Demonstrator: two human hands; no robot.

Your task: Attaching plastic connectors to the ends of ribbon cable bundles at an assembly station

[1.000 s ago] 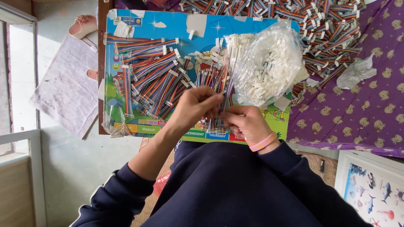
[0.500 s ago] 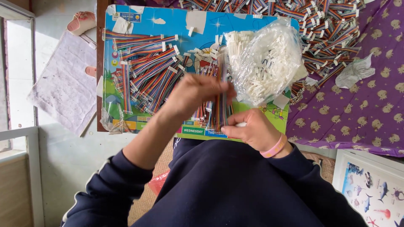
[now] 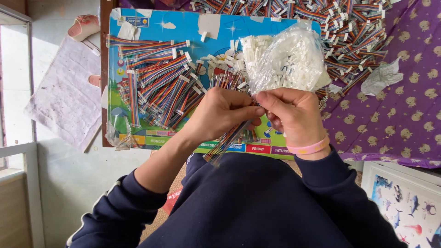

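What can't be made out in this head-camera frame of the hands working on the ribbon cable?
- Upper end of the rainbow ribbon cable: hidden between the left hand and right hand.
- Whether a connector sits on that end: covered by fingertips.
- Contents of the clear plastic bag: small white pieces, too small to identify.
- Pile of ribbon cables: cut off by the top edge.

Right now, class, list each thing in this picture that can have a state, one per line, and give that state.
left hand: closed, pinching the ribbon cable
right hand: closed on the ribbon cable's upper end
ribbon cable: held off the board, slanting down toward the person
clear plastic bag: lying on the board, full of white connectors
cable pile: loose, spread on the blue board
crumpled wrapper: lying on the purple cloth
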